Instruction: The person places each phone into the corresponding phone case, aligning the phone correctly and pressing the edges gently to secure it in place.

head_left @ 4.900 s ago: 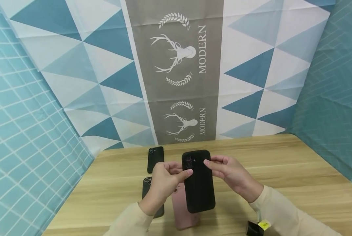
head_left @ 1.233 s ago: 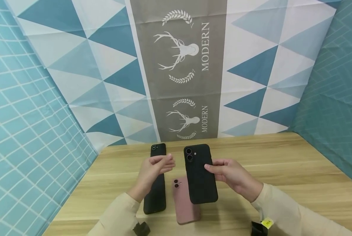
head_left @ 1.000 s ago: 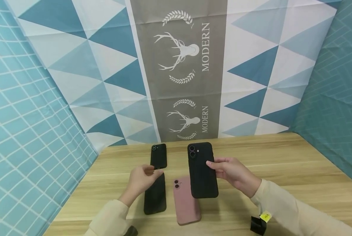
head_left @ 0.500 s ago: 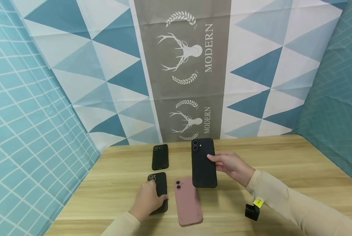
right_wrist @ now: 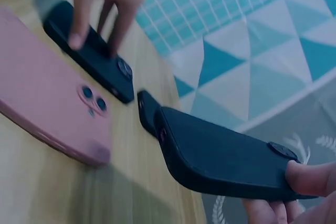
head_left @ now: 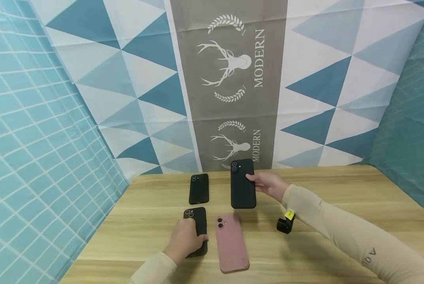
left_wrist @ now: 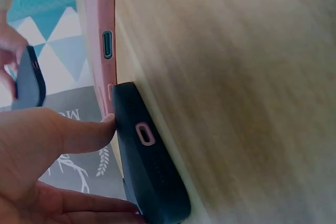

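Observation:
My left hand (head_left: pixel 184 240) reaches down over the nearer black phone (head_left: pixel 200 224), which lies on the table with its camera side up. In the left wrist view its thumb is on one long edge of that phone (left_wrist: pixel 152 156) and its fingers are at the other. My right hand (head_left: pixel 270 184) holds another black phone (head_left: pixel 243 188) up over the table's far part, thumb on the back and fingers beneath. A pink phone (head_left: pixel 232 244) lies just right of the left hand, camera side up. A third black phone (head_left: pixel 199 189) lies farther back.
The wooden table (head_left: pixel 325 236) ends at a hanging patterned cloth (head_left: pixel 233 79) behind. A blue gridded cloth (head_left: pixel 38 157) hangs at the left, a teal one (head_left: pixel 407 154) at the right. A black device with a yellow label (head_left: pixel 284 225) is by the right sleeve.
Earlier both hands held one black phone; the left let go and moved down onto the nearer black phone. The right hand carried its phone farther back. The head view shifted slightly.

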Action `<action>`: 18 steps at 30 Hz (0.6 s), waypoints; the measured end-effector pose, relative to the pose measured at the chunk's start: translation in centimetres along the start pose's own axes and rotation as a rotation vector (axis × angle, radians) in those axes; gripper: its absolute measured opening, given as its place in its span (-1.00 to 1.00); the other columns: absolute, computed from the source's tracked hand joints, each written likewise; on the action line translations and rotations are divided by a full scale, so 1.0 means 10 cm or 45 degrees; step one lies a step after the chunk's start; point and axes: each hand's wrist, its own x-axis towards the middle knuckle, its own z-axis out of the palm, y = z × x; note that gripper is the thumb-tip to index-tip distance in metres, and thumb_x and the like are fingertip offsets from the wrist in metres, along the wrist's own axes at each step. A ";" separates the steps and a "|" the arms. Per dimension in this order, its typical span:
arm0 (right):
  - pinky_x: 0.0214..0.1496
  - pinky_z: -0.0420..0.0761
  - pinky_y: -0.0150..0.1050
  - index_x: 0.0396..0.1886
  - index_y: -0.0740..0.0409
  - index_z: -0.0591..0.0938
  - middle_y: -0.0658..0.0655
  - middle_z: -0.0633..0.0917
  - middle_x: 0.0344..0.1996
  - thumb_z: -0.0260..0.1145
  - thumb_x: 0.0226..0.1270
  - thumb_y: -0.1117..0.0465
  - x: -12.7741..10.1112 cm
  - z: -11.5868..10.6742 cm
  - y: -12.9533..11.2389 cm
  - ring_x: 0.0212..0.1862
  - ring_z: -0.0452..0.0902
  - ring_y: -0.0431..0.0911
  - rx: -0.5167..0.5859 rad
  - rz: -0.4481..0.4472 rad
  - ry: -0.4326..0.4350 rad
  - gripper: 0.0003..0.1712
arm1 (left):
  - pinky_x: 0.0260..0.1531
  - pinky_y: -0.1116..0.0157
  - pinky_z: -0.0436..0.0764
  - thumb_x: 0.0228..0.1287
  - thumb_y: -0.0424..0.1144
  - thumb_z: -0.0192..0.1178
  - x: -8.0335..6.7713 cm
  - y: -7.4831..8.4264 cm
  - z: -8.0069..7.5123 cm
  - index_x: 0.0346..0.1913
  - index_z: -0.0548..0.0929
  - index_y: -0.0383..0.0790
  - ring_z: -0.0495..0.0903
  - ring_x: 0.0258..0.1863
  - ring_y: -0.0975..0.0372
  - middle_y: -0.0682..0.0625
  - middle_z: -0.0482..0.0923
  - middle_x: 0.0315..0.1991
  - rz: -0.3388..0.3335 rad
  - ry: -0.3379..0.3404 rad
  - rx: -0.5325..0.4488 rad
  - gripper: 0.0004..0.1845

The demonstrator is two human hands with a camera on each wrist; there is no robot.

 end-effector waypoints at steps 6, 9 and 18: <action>-0.04 0.63 -0.29 0.14 0.27 0.54 0.20 0.67 -0.10 0.39 0.23 0.19 0.87 -0.24 0.29 -0.25 0.55 -0.13 0.009 0.033 -0.037 -0.50 | -0.56 0.27 0.62 -0.10 -0.03 0.50 -0.01 0.00 0.01 -0.38 0.61 -0.54 0.56 -0.56 0.20 -0.24 0.62 -0.51 0.021 0.014 0.029 -0.45; -0.23 0.64 -0.33 -0.10 0.22 0.65 0.14 0.71 -0.26 0.51 0.07 0.13 1.72 -0.51 0.68 -0.30 0.60 -0.12 0.022 0.030 -0.128 -0.59 | -0.53 0.24 0.62 -0.12 -0.02 0.51 -0.02 0.00 0.02 -0.37 0.60 -0.53 0.56 -0.54 0.19 -0.23 0.62 -0.50 0.027 0.016 0.039 -0.44; -0.23 0.69 -0.22 -0.15 0.25 0.64 0.15 0.70 -0.30 0.64 -0.22 0.22 2.78 -0.53 1.16 -0.27 0.64 -0.09 0.088 0.083 0.091 -0.45 | -0.53 0.25 0.61 -0.16 -0.02 0.53 -0.01 0.01 -0.03 -0.39 0.60 -0.50 0.53 -0.55 0.20 -0.20 0.61 -0.51 0.019 0.035 0.044 -0.44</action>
